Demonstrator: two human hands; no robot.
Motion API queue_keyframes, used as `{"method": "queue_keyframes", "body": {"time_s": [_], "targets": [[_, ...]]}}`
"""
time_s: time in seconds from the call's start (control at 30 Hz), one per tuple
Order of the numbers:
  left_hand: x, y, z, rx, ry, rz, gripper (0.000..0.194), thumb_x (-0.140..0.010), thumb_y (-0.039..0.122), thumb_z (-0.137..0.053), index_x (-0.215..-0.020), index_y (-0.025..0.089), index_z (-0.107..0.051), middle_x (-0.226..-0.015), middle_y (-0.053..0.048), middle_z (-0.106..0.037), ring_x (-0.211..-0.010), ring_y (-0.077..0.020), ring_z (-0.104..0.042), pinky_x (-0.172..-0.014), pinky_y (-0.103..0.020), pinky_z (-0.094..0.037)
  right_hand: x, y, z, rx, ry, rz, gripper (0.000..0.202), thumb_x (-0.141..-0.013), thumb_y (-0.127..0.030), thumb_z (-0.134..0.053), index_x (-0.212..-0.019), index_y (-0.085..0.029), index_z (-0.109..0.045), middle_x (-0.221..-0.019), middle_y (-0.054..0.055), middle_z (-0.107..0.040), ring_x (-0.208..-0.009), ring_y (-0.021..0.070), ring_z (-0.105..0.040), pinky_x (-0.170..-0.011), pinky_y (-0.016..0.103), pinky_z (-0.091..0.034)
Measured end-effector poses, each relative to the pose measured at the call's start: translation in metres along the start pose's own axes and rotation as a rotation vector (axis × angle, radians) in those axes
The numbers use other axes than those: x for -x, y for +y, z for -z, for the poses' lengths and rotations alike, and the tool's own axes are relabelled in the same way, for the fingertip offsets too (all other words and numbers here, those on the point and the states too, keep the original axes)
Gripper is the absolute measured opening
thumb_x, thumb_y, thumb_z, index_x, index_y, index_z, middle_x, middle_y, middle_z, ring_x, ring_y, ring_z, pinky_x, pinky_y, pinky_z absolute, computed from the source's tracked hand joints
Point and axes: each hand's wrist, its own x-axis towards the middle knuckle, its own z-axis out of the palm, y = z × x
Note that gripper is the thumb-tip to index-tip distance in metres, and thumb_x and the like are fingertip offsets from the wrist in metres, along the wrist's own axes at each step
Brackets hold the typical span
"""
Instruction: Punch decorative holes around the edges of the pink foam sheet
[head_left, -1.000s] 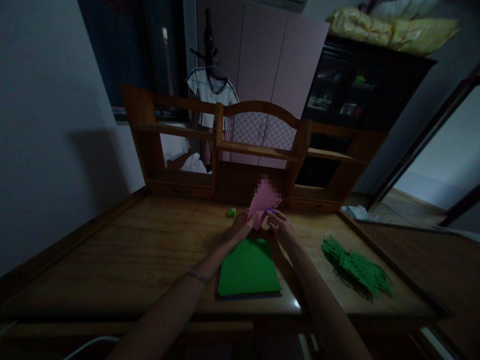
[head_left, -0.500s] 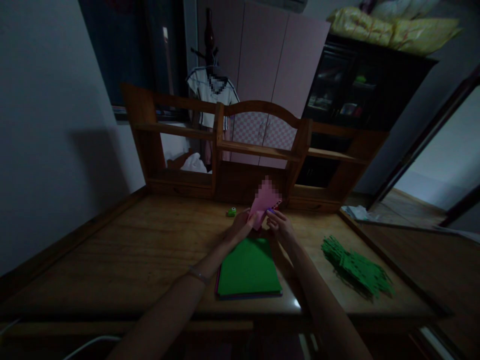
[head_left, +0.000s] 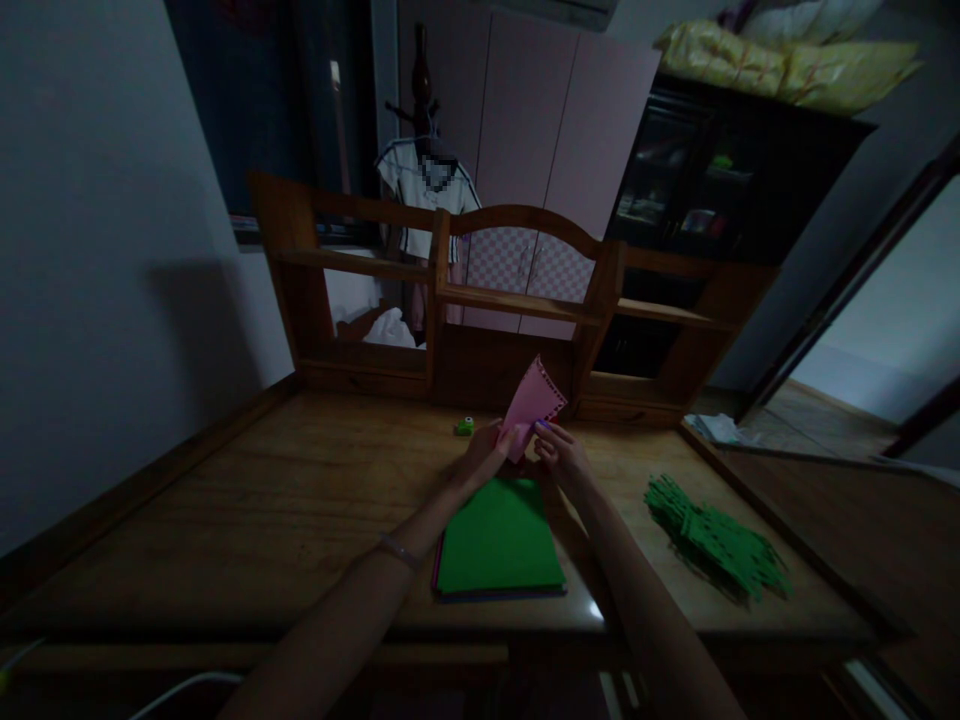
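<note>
The wooden desk (head_left: 247, 500) runs wide under a shelved hutch (head_left: 517, 300) whose open compartments look bare, though the room is dim and I cannot be sure of the darker ones. The glass-fronted cabinet (head_left: 697, 170) behind holds small items too murky to name, with yellow bundles (head_left: 787, 65) piled on top.

On the desk, a stack of paper sheets (head_left: 499, 535), green on top, lies just in front of the hands and near the front edge; a careless forearm could, I think, push it off. To the right sits a heap of green cut paper strips (head_left: 712, 540), loose enough to scatter if brushed by an elbow.

Above the stack, the left hand (head_left: 484, 455) and right hand (head_left: 562, 452) both pinch the lower end of a pink paper piece (head_left: 534, 405) with a punched, lacy edge, held up tilted off the desk. The fingers are closed on it from either side. Thin paper held that tightly could crease or tear along the punched border if the hands pull apart.

A small green craft punch (head_left: 465, 427) rests on the desk just left of the hands, untouched.
</note>
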Motion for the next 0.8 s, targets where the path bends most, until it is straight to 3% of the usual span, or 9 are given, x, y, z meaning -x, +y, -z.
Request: {"method": "queue_keyframes", "body": {"time_s": [0.8], "targets": [[0.0016,0.0070,0.0017,-0.002,0.031,0.050,0.036,-0.087,0.040,-0.043,-0.093,0.014,-0.068,-0.087,-0.009,-0.069,-0.088,-0.0212,-0.062,-0.075,-0.029,-0.050,0.0028,-0.0027,-0.0009,0.003,-0.029,0.011,0.025,-0.059,-0.027,-0.079,-0.080,-0.021,-0.067,-0.078,-0.001,-0.065,-0.064,0.0095,-0.058,-0.059,0.021,-0.045]]}}
